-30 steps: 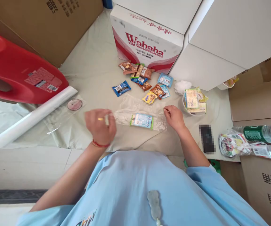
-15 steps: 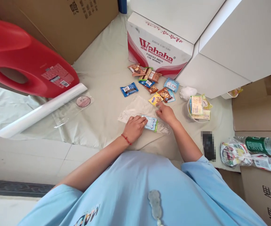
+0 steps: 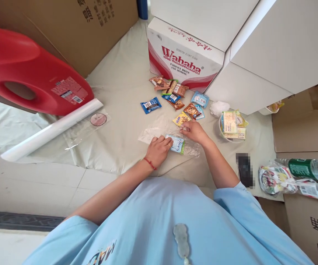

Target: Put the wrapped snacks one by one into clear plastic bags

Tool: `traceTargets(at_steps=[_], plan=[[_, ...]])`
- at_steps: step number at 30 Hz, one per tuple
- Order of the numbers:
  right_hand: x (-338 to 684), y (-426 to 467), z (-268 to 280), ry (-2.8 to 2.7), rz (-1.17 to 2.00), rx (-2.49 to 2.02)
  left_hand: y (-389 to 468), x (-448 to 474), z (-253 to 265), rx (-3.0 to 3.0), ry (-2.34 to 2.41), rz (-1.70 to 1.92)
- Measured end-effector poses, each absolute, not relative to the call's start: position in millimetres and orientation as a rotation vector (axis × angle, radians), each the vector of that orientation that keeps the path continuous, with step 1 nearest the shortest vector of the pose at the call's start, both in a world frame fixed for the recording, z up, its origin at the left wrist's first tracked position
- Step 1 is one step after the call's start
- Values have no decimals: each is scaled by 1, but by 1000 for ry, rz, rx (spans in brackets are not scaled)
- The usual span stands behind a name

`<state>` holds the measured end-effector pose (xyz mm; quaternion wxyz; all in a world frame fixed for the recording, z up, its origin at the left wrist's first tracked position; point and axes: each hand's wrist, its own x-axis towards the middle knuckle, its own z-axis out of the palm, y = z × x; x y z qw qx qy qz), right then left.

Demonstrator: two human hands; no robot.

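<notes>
My left hand (image 3: 159,150) rests on a light blue snack packet (image 3: 176,143), holding it down with bent fingers over its left end. A green edge of something shows under the packet. Beneath it is a crumpled sheet of clear plastic film (image 3: 153,134) spread on the cloth. My right hand (image 3: 194,131) is at the film's right side, thumb and fingers pinched on its upper edge. Just beyond those fingertips lies a yellow snack packet (image 3: 181,119). A brown cookie packet (image 3: 192,110) is behind it.
Several more snack packets (image 3: 172,88) lie before a Wahaha carton (image 3: 185,55). At right are a tub of snacks (image 3: 221,133), a pixelated dark object (image 3: 245,170) and bottles (image 3: 312,170). A white film roll (image 3: 53,129) and red jug (image 3: 37,73) occupy the left.
My right hand has drawn back slightly from the yellow packet, and its pointing fingers have closed into a pinch at the film. My left hand stays on the light blue packet.
</notes>
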<state>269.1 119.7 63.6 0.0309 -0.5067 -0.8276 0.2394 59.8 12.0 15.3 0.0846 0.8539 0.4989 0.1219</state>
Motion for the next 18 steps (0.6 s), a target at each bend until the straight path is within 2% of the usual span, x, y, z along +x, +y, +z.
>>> traceTargets(at_steps=[5, 8, 11, 14, 18], plan=[[262, 71, 79, -2973, 625, -1160, 14, 57, 14, 2371, 1474, 469], [259, 45, 77, -3107, 511, -1191, 18, 46, 8, 2245, 1394, 577], [259, 34, 71, -3164, 434, -1184, 23, 28, 0, 1773, 1363, 909], [258, 30, 68, -3175, 412, -1232, 33, 5, -3, 1349, 1538, 1143], [252, 26, 70, -3154, 444, -1335, 53, -17, 5, 1205, 1823, 1265]])
